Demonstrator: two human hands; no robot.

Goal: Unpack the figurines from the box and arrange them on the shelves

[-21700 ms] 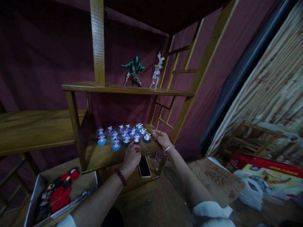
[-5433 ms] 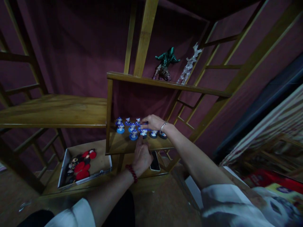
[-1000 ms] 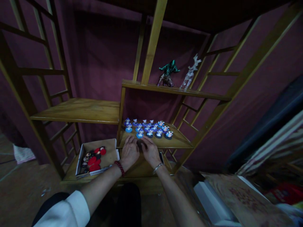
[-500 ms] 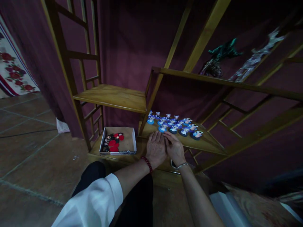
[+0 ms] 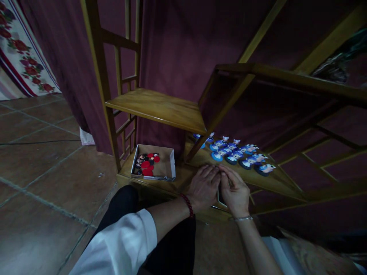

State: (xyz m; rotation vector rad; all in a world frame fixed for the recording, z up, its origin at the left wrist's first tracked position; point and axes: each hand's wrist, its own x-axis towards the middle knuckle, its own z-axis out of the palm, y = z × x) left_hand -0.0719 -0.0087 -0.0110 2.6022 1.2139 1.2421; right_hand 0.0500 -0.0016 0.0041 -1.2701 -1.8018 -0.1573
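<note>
Fingers (image 5: 205, 171) of the left hand (image 5: 203, 189) stretched out side by side, those of the right hand (image 5: 236, 191) bent inward to meet them, all just in front of the figurine shelf (image 5: 283, 185); whether grasping anything between, impossible to tell in such dim light. On the shelf, toward its left part: small figurines (image 5: 234, 156) in white, blue and purple, upright on round bases, in loose rows close together, apart from the fingertips. At the shelf's left end, a slanting wooden post (image 5: 222, 116), partly hiding the leftmost ones. Below the shelf, partly covered by the right hand, a dark phone (image 5: 221, 196) with a pale edge. Left of the shelf and lower, an open cardboard box (image 5: 164, 160) with red and black items (image 5: 147, 166) gathered in its left half. Left of the shelf and higher, a bare wooden board (image 5: 163, 109). Behind the shelf, dark purplish cloth (image 5: 169, 49); far left of it, a flowered curtain (image 5: 31, 70) above brown floor tiles (image 5: 57, 160).
</note>
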